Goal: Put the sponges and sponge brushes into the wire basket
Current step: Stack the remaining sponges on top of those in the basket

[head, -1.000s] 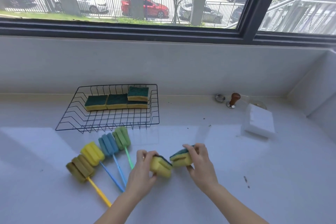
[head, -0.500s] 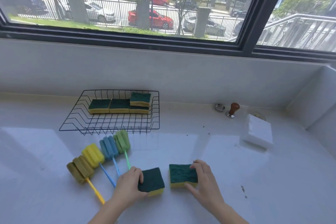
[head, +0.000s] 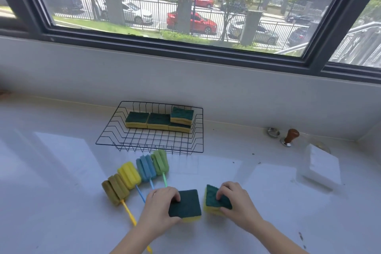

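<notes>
Light, squashy scouring sponges (head: 185, 202): left hand (head: 159, 206), right hand (head: 237, 202) fingers curled on each; best pinched by yellow sides.

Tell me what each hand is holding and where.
Left hand grips the left sponge at its left edge; right hand grips the right sponge across its top.

A wooden-handled tamper (head: 290, 137) stands beside a white block (head: 321, 166).
</notes>
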Demonstrator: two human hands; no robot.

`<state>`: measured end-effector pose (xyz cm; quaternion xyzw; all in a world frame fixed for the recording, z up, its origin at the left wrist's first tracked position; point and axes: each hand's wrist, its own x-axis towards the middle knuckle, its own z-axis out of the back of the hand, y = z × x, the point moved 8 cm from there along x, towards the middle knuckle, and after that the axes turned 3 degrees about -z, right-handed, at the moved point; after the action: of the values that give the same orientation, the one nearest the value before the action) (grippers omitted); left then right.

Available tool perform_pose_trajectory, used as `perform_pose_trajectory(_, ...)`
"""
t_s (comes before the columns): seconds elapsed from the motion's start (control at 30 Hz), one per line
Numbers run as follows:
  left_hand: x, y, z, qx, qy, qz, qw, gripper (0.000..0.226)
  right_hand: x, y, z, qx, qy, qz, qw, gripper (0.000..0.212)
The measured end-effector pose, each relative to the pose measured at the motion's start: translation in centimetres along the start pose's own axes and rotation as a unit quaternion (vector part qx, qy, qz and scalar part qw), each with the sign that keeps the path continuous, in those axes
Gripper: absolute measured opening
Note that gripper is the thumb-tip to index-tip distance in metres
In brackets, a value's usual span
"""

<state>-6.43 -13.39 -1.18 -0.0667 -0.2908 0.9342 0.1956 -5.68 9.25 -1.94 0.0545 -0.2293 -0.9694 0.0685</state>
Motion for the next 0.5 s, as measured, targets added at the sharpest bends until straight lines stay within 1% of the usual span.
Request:
perform_pose_trajectory(0.17, 0.3, 2.9, 5.5, 0.017, -0.076, -0.017, 0.997, 0.040, 3.1, 4.3, 1.6, 0.040, -0.045, 0.015, 0.998, 0.030)
perform_pose_trajectory(0.3, 0.9, 5.5, 9.7, 0.009, -0.113, 0.002, 0.994, 0.040, 5.8, 8.3, 1.7, 0.041, -0.066, 0.037, 0.996, 0.030)
perform_pose_trajectory(0.4, 2.0, 7.1, 12.6, -0.012, -0.127, -0.015, 0.992, 0.039, 8.2, 11.1, 2.0, 0.035, -0.066, 0.048, 0.996, 0.032)
perform_pose_trajectory(0.5, 3.9, 8.7, 15.1, -0.039, -0.117, -0.041, 0.992, 0.038, 11.4, 13.3, 2.8, 0.019, -0.057, 0.050, 0.997, 0.032)
